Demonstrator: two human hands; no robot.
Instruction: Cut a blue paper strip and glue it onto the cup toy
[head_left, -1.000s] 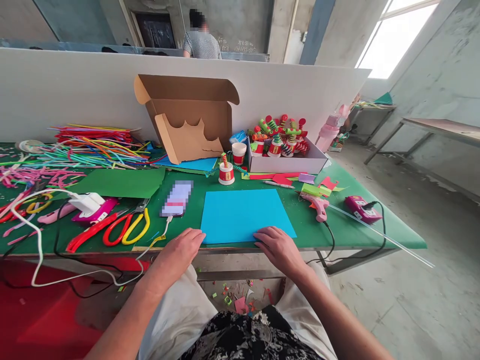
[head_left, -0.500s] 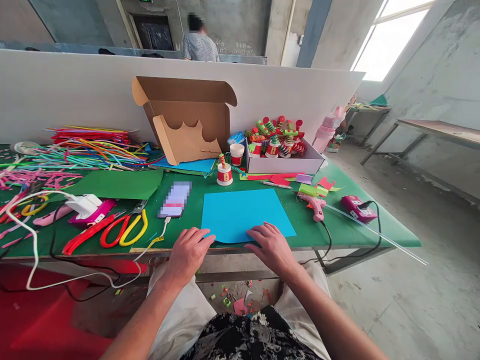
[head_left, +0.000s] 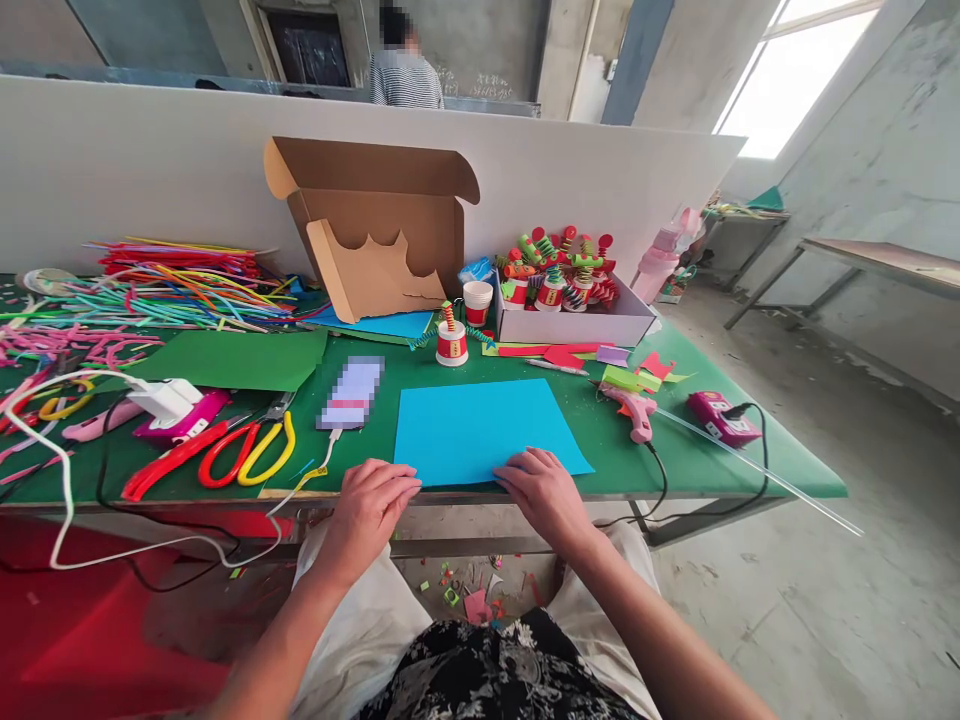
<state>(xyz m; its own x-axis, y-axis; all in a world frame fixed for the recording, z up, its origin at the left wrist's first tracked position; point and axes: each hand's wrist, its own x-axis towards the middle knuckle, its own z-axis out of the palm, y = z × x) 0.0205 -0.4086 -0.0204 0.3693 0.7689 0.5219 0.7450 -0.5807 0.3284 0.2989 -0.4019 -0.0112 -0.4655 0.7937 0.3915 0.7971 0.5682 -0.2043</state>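
A blue paper sheet [head_left: 487, 425] lies flat on the green tabletop [head_left: 720, 370], close to the front edge. My left hand [head_left: 377, 500] is at the sheet's near left corner, fingers together and pinched on it. On the near edge, right of the middle, rests my right hand [head_left: 544, 490], its fingertips closed at the paper's rim with the thumb tucked below. Behind the sheet stands a paper-cup figure [head_left: 451, 346] with an orange spring on top and teal coiled arms at its sides.
Pliers with red and yellow handles [head_left: 266, 450], a phone [head_left: 351, 392] and green paper [head_left: 232, 360] lie left. A glue gun [head_left: 637, 415] and power socket [head_left: 721, 418] lie right. Behind are a figure-filled box [head_left: 574, 327] and cardboard box [head_left: 382, 215]. A person [head_left: 405, 75] stands beyond the partition.
My left hand has shifted slightly left, its fingers drawn together at the sheet's corner. The sheet's left side has moved a little left. My right hand's fingers have closed more at the near edge.
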